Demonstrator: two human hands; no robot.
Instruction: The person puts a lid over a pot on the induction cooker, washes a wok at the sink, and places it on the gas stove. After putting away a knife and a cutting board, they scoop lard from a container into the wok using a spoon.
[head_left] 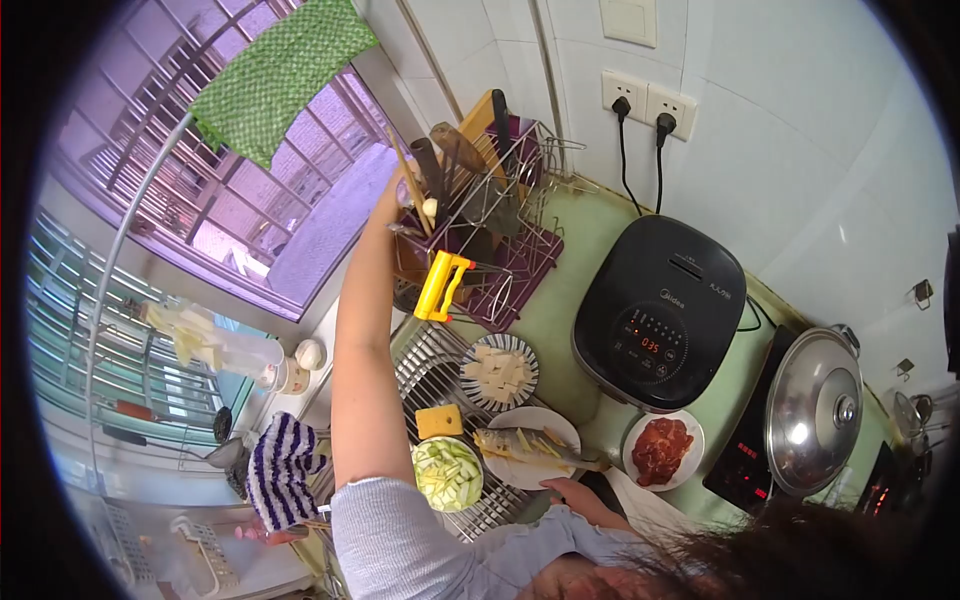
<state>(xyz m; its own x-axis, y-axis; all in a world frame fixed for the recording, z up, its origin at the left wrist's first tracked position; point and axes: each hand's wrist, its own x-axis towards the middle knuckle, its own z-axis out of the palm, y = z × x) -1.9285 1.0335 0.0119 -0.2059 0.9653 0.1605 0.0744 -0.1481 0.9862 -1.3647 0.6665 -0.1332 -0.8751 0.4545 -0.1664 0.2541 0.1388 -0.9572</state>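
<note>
Blk cooker [660, 312]: "Midea" logo [672, 296], display [650, 344] w/ red "035".

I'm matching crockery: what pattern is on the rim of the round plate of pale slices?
Dark and white stripes ring the round plate, seen best in the head view.

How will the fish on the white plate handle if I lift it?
The fish would probably be slippery, as its bare skin looks smooth. Its long, slim body may sag if lifted by one end. The tail overhangs the white plate, so it could snag if pushed.
</note>
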